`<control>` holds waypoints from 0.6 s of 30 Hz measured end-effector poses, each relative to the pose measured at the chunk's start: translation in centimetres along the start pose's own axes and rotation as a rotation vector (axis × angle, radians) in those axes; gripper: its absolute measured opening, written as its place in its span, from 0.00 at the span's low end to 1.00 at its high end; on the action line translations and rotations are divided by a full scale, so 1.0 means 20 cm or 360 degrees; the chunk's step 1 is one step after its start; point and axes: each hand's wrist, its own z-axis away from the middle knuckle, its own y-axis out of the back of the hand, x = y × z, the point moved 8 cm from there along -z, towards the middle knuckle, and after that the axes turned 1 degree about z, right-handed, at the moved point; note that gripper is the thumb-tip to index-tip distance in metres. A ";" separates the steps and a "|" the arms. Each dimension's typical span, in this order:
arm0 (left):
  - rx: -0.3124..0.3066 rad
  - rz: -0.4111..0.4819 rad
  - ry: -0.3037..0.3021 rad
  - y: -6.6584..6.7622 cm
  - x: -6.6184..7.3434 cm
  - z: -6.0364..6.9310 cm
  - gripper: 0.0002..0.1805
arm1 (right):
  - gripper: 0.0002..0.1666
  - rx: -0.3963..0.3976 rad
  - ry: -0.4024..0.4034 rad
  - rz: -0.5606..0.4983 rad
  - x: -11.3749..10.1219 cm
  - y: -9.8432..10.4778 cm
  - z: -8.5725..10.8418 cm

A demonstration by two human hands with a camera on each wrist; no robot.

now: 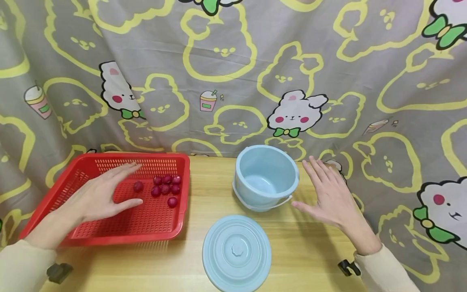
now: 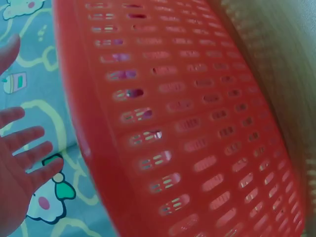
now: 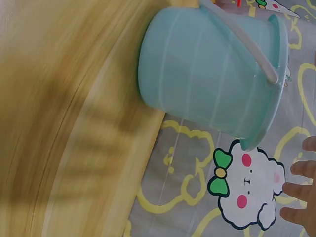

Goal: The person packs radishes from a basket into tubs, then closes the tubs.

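The left hand (image 1: 100, 194) is spread wide above the red basket, with its fingers straight and the thumb held well apart. The right hand (image 1: 332, 194) is spread in the same wide manner, just beside the bucket on its right side. The largest thing is the grey curtain (image 1: 153, 36), printed with yellow outlines and white rabbits, which hangs behind the wooden table (image 1: 299, 251). On the left part of this table sits the red plastic basket (image 1: 181, 215), and its walls are full of narrow slots. The light blue bucket (image 1: 266, 182) stands upright to the right of it, near the curtain, and its pale handle is lowered along the near side. The round light blue lid (image 1: 236, 251) lies flat in front of the bucket. The smallest are eight dark red balls (image 1: 166, 189) on the basket floor: seven make a loose group near the right wall, and one lies to the left.
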 end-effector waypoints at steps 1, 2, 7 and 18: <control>-0.0020 0.0006 0.0018 0.00 -0.01 -0.01 0.55 | 0.71 -0.0005 0.0001 0.0006 0.00 -0.01 0.00; -0.0040 0.0014 0.0037 0.00 -0.02 -0.01 0.54 | 0.70 -0.0006 0.0004 0.0013 0.01 -0.02 -0.01; -0.0105 0.0105 0.0123 -0.01 -0.07 -0.06 0.50 | 0.68 -0.0050 0.0018 0.0014 0.02 -0.06 -0.03; -0.0133 0.0340 0.0183 -0.02 -0.19 -0.15 0.43 | 0.62 -0.0112 0.0062 -0.0015 0.04 -0.15 -0.07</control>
